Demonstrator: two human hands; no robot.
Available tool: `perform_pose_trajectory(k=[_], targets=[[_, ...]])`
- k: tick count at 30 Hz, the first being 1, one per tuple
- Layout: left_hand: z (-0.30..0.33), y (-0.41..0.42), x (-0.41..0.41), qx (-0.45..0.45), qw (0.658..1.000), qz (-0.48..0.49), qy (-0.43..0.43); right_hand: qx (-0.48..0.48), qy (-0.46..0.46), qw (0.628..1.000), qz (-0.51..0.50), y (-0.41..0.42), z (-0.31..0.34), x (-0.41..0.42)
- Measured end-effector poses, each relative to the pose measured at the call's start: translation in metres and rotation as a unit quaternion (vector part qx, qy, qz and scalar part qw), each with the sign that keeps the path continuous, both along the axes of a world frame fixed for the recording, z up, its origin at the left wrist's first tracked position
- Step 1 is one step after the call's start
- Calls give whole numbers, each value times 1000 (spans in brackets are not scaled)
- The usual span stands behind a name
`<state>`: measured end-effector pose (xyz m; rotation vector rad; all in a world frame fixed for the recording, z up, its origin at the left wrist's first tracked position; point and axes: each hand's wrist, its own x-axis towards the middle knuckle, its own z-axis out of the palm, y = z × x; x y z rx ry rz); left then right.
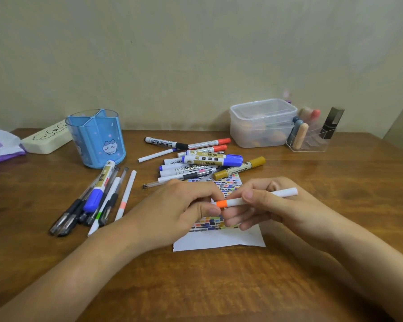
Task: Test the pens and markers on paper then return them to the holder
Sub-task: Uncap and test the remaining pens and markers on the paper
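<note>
1. Head view: both hands meeting over the paper (219, 240), near the middle of the wooden table (219, 287).
2. Right hand (272, 205) pinching a white pen with an orange band (254, 198), held roughly level just above the paper, white end pointing right.
3. Left hand (177, 205) curled with fingertips pinching the orange-band end of that same pen. Cap or tip under those fingers? Can't tell.
4. Paper covered in rows of small coloured test marks, bottom strip blank.
5. Loose pile of whiteboard and permanent markers (203, 161) just behind the paper, toward the far edge.
6. Second bunch of pens (96, 201) lying left of the paper, tips toward the near edge.
7. Blue holder (98, 140) upright toward the far left corner, divided compartments, cat sticker on front.
8. Clear lidded tub (263, 124) and a clear organizer (310, 138) at the far right edge, well apart from the hands.
</note>
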<state>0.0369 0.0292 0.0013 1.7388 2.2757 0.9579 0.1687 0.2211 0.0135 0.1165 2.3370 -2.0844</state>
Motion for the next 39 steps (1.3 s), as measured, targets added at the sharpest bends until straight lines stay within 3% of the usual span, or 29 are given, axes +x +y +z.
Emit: perform_pose_trajectory(k=[8,13,18,23,39], targets=[[4,-6,-12,-36,997,8,-62,-9,27,999,-20,14,6,3],[11,-17,-29,50,994,87,-47,23,15,996,-86,26,11,2],[-4,-3,-12,-103,991,88,15,88,-22,991,-101,14,-1,-1],[-14,-1,-9,-172,983,33,61,123,-38,988,-80,16,-5,-3],[-15,2,-8,-214,973,18,83,285,-12,957,-46,14,-7,-3]])
